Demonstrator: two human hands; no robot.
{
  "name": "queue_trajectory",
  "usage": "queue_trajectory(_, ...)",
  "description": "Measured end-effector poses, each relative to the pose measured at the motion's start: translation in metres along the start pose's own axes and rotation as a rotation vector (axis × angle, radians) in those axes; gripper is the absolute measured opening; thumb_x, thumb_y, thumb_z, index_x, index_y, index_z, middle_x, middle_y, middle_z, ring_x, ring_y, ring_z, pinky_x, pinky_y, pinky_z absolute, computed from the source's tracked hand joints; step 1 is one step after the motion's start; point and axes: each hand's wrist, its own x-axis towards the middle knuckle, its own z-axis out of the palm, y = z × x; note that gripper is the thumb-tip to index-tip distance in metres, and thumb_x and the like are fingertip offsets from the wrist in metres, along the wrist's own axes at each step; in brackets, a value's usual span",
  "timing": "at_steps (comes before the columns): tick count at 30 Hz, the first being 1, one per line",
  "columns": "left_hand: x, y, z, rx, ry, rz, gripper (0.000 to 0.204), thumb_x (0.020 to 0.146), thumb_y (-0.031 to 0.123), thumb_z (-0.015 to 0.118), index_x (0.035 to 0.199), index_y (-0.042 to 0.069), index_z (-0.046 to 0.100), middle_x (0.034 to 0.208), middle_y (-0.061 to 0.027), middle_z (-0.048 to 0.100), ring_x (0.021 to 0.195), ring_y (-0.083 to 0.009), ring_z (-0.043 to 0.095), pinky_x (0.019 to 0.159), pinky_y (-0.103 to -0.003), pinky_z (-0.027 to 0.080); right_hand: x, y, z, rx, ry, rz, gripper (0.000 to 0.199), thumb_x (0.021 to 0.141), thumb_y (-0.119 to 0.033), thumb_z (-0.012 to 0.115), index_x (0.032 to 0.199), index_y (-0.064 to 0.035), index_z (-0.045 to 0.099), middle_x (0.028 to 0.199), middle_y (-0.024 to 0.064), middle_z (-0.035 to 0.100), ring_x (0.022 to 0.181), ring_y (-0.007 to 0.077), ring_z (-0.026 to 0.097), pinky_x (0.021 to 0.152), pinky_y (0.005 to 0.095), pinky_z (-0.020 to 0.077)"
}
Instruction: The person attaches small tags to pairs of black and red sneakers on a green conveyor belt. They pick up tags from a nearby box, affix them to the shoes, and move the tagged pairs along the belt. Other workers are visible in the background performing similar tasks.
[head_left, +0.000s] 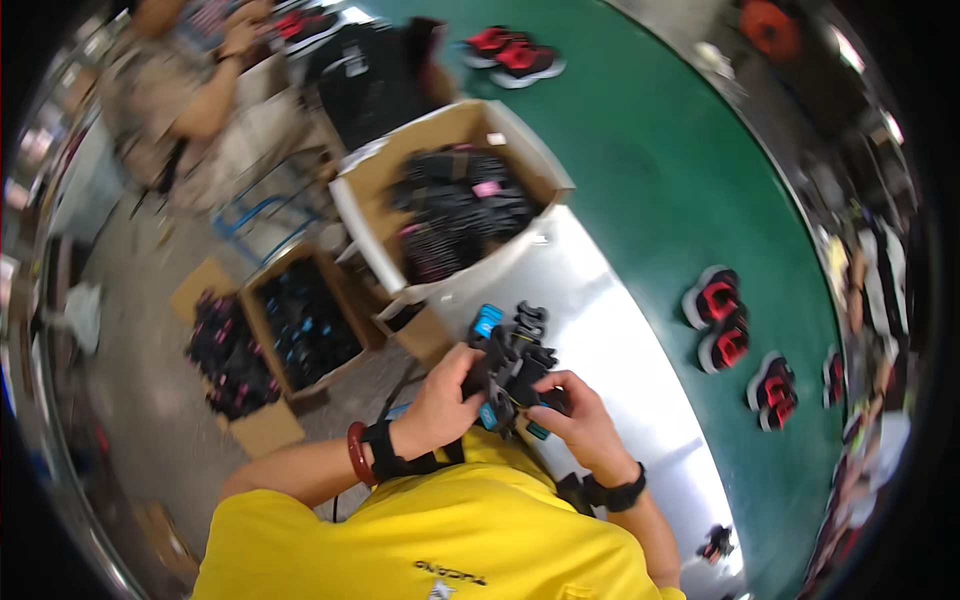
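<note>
Both my hands hold a bundle of black straps with blue tags (512, 372) above the edge of a silver metal worktop (610, 340). My left hand (447, 392) grips the bundle's left side; a dark red bangle and a black band sit on that wrist. My right hand (578, 413) pinches the bundle's right side and wears a black wristwatch. A blue tag sticks up at the top of the bundle. A single black strap piece (531, 317) lies on the worktop just beyond it.
A cardboard box (372, 190) of black and pink straps stands at the worktop's far end. Two more boxes (262, 330) sit on the floor at left. Red and black sandals (718, 318) lie on a green conveyor belt (660, 150). Another person sits at upper left.
</note>
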Motion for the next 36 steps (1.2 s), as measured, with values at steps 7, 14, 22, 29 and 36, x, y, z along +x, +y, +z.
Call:
queue_trajectory(7,-0.082,-0.041,-0.044,-0.366,0.249,-0.259,0.031,0.089,0.004,0.067,0.116,0.005,0.053,0.101,0.0003,0.056,0.094,-0.0083,0.054,0.085,-0.024,0.045,0.034,-0.027,0.061,-0.081,-0.442,0.182,0.027,0.086,-0.003,0.069,0.111,-0.0010,0.059,0.101,0.0008,0.061,0.092,0.0085,0.057,0.081,0.0232,0.0472)
queue_trajectory(14,-0.104,-0.113,-0.075,-0.742,0.554,-0.592,0.024,0.087,0.003,0.066,0.108,0.007,0.055,0.097,-0.0032,0.059,0.085,-0.0174,0.062,0.069,-0.034,0.055,0.085,0.010,0.114,-0.293,-0.431,0.140,0.029,0.084,-0.022,0.073,0.104,-0.0015,0.065,0.088,0.0047,0.063,0.081,0.0125,0.056,0.075,0.0272,0.0467)
queue_trajectory(22,-0.123,-0.197,-0.152,-0.626,0.840,-0.642,0.029,0.085,-0.004,0.055,0.114,0.004,0.054,0.098,-0.0073,0.064,0.083,-0.0197,0.064,0.059,-0.032,0.056,0.126,0.041,0.186,-0.227,-0.530,0.131,0.049,0.084,-0.032,0.073,0.119,-0.0008,0.061,0.102,0.0141,0.066,0.086,0.0212,0.062,0.079,0.0323,0.0493)
queue_trajectory(29,-0.123,-0.218,-0.233,0.110,0.980,-0.544,0.014,0.088,-0.003,0.052,0.102,0.000,0.052,0.079,-0.0060,0.059,0.058,-0.0137,0.056,0.048,-0.028,0.045,0.108,0.012,0.168,-0.536,-0.543,-0.071,0.047,0.090,-0.034,0.066,0.123,-0.0009,0.059,0.114,0.0190,0.065,0.101,0.0291,0.064,0.088,0.0383,0.0499)
queue_trajectory(36,-0.043,-0.059,-0.098,0.223,0.041,-0.101,0.041,0.071,-0.005,0.058,0.112,0.001,0.058,0.097,-0.0207,0.064,0.094,-0.0393,0.064,0.082,-0.038,0.052,0.047,0.014,0.087,0.138,-0.241,0.109,0.038,0.098,-0.024,0.058,0.128,-0.0004,0.052,0.103,0.0078,0.065,0.085,0.0127,0.062,0.075,0.0266,0.0533)
